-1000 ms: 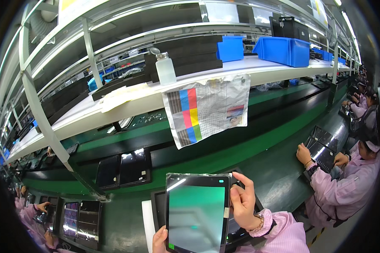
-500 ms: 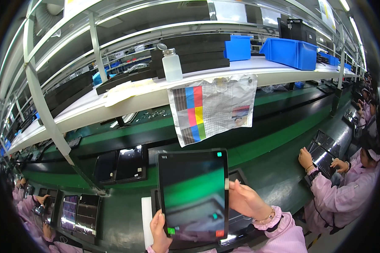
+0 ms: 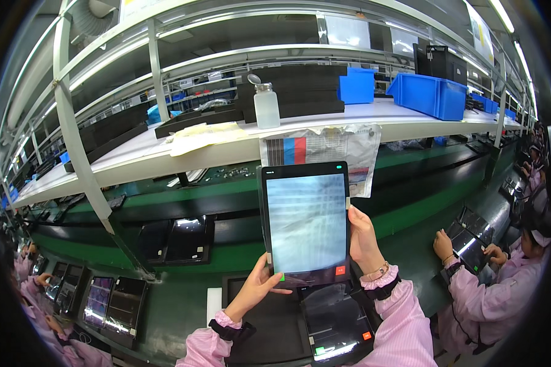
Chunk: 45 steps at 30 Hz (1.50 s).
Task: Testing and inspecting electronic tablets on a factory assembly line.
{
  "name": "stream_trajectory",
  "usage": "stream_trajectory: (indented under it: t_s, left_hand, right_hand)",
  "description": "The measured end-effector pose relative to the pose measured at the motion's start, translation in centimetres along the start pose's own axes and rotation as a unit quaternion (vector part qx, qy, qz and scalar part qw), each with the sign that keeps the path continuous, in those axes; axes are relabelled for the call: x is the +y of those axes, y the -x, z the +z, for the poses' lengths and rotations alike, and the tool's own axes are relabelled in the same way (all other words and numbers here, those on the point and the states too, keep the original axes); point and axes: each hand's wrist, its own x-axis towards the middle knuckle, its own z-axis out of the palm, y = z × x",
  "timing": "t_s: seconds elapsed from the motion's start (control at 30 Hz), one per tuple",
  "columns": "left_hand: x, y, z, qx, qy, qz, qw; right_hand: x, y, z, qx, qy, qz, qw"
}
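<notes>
A black tablet (image 3: pixel 307 223) stands nearly upright between my hands, its lit screen showing a pale, blurred picture. My left hand (image 3: pixel 257 289) grips its lower left corner, thumb on the front near a green mark. At the right edge my right hand (image 3: pixel 363 240) is closed on the frame. Behind the tablet hangs a printed colour chart (image 3: pixel 364 156), partly covered by it. Below lies a black tray (image 3: pixel 245 321) on the bench, and a second dark tablet (image 3: pixel 333 321) with a red and a green mark rests at its right side.
The shelf (image 3: pixel 226 153) above the green bench (image 3: pixel 171 306) carries a clear bottle (image 3: pixel 267 109), black foam stacks and a blue bin (image 3: pixel 428 95). A shelf post (image 3: pixel 86 147) stands at left. Co-workers in pink sleeves (image 3: pixel 490 300) handle tablets on both sides.
Both hands have raised the tablet and moved it right, in front of the chart. Its screen has turned from a dark green picture to a pale one. The tray and second tablet show more.
</notes>
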Motion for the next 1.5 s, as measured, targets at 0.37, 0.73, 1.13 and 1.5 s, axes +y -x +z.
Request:
stream_trajectory:
  t_s: [0.37,0.73,1.13,1.5]
  left_hand:
    - [0.0,-1.0,0.3,-0.001,0.008,0.028,1.0]
    - [1.4,-0.1,0.7,0.027,-0.103,0.008,0.994]
    - [3.9,1.2,3.8,0.128,-0.074,0.12,0.982]
    - [4.5,2.4,4.4,0.162,-0.11,0.129,0.972]
  right_hand:
    - [0.4,-1.0,-1.3,-0.007,-0.001,0.022,1.0]
    - [-0.1,1.2,-0.7,-0.001,-0.002,0.017,1.0]
    - [-0.3,9.5,1.6,0.071,0.05,0.034,0.996]
    - [-0.7,10.6,2.7,0.06,0.073,-0.006,0.996]
